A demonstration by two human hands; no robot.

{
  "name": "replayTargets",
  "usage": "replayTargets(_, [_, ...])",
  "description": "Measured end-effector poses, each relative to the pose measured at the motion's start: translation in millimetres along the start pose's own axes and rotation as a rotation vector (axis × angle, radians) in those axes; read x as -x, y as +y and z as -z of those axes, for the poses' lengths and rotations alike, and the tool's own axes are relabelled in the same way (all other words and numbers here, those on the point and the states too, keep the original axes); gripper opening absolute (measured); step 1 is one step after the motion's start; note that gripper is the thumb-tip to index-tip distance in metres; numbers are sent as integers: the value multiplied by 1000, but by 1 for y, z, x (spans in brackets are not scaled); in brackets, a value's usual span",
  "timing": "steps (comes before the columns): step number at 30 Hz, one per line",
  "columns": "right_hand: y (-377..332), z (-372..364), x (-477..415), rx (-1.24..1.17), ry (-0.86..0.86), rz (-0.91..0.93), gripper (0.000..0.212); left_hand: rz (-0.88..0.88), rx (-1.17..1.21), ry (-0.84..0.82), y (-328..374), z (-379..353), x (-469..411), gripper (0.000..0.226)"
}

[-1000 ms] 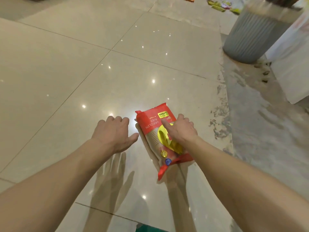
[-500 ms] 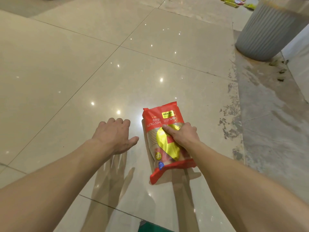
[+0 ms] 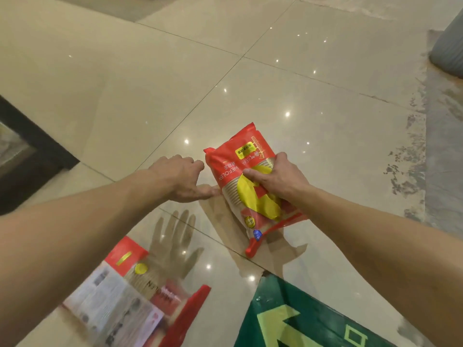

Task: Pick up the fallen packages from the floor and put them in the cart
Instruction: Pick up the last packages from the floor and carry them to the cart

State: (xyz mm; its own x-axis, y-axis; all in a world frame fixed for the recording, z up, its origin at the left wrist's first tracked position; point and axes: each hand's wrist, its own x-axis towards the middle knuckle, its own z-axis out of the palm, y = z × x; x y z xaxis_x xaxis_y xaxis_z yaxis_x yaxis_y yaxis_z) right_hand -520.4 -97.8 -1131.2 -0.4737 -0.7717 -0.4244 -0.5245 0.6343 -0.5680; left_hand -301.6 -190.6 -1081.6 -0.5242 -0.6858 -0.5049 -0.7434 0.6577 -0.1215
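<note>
Gripping a red and yellow package (image 3: pixel 240 181) across its middle, the right hand (image 3: pixel 275 182) holds it clear of the tiled floor (image 3: pixel 125 96); its long axis runs from near to far, leaning slightly left at the far end. The left hand (image 3: pixel 180 180) hovers just beside it, fingers loosely spread and holding nothing. A second package (image 3: pixel 130 294) lies flat at near left, beside a green floor sign (image 3: pixel 300 319).
</note>
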Motion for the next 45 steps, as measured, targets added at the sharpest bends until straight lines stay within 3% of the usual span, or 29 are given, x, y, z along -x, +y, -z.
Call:
replayTargets(5, [-27,-34,28,-16,-50,51,92,-89,-30,-155,-40,-46,43,98])
replayTargets(8, [-34,-50,41,-34,-74,51,93,-161,-1,-341,-56,-82,62,107])
replayTargets(11, [-33,-63,50,-32,-90,46,93,-266,-130,-473,-66,-118,75,122])
replayTargets(18, [-5,-71,60,-54,-86,-25,91,-361,-147,-437,-64,-141,74,126])
replayTargets(22, [9,-61,58,-80,-48,-63,90,-331,-158,-436,-68,-143,68,95])
replayTargets(26, [21,-46,53,-107,21,-90,87,-96,220,-451,-92,-144,60,75])
replayTargets(29, [27,-36,47,-142,74,-124,87,135,594,-299,-109,-136,53,72])
replayTargets(32, [30,-30,40,-198,118,-170,90,322,1016,-94,-109,-130,46,49])
replayTargets(35, [31,-29,34,-266,157,-180,89,448,1367,17,-93,-119,37,50])
replayTargets(39, [27,-27,30,-342,175,-188,87,490,1565,84,-70,-106,16,61])
replayTargets(45, [23,-34,19,-460,183,-176,81,461,1664,137,-40,-92,-15,60])
